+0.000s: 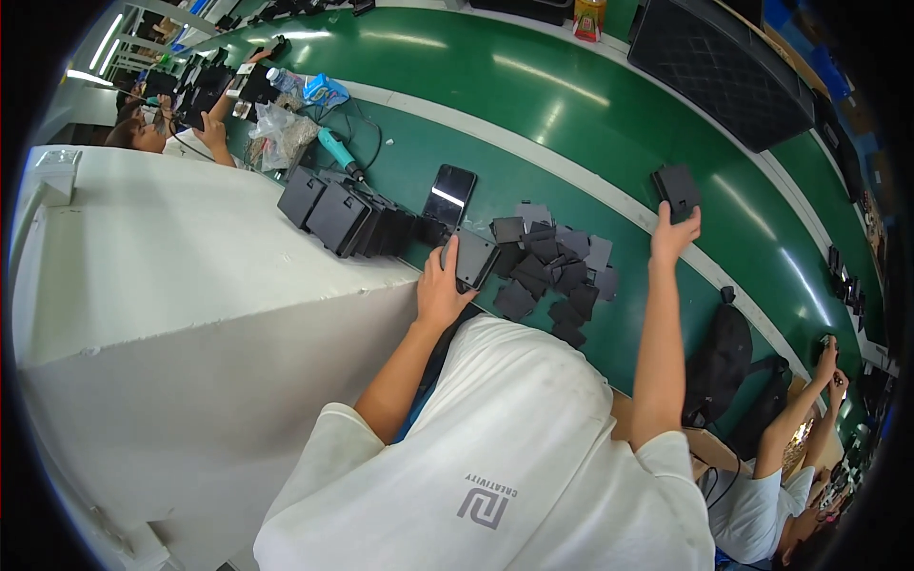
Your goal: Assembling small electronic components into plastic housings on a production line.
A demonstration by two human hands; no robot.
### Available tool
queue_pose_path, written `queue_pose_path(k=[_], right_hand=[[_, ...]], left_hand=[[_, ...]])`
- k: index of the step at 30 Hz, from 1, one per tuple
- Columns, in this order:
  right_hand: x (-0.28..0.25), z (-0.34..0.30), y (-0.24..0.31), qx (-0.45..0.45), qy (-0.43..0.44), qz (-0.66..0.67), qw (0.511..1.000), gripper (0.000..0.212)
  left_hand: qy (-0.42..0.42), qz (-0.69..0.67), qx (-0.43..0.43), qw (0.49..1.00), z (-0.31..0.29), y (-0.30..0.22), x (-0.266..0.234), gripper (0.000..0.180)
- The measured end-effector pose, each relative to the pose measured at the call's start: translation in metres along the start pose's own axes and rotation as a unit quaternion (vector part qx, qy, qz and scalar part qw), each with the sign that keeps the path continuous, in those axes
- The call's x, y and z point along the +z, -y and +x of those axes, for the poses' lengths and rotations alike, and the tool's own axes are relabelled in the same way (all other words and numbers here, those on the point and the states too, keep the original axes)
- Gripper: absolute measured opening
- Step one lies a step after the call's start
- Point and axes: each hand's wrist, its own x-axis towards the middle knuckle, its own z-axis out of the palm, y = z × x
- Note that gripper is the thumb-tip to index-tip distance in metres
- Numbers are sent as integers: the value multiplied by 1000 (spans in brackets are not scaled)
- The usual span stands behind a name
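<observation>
My left hand (442, 291) is closed on a flat dark grey plastic case (473, 259) at the near edge of the green table, with small marks at its corners. Out to the right, my right hand (675, 234) grips a black plastic case (677, 188) over the green conveyor belt. Between the two hands lies a loose pile of thin black plates (547, 255), several of them overlapping. A black smartphone (449, 195) lies just beyond my left hand. Left of it, several black plastic cases (340, 218) stand in a row.
A teal electric screwdriver (337, 149) with a cord lies behind the row, beside a clear plastic bag (284, 133). A white partition (219, 257) fills the left side. A black backpack (721, 357) is at the right. Co-workers sit at far left and lower right; a black crate (724, 67) stands beyond the belt.
</observation>
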Motion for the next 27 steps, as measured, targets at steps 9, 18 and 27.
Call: queue_pose_path(k=[9, 18, 27], right_hand=[[-56, -143, 91, -164, 371, 167, 899, 39], [-42, -196, 125, -106, 545, 265, 788, 70], [-96, -168, 162, -50, 507, 202, 836, 77]], left_hand=[[-16, -136, -48, 989, 3, 6, -13, 81], [74, -618, -210, 754, -3, -43, -45, 40], [23, -653, -116, 748, -2, -86, -50, 28]])
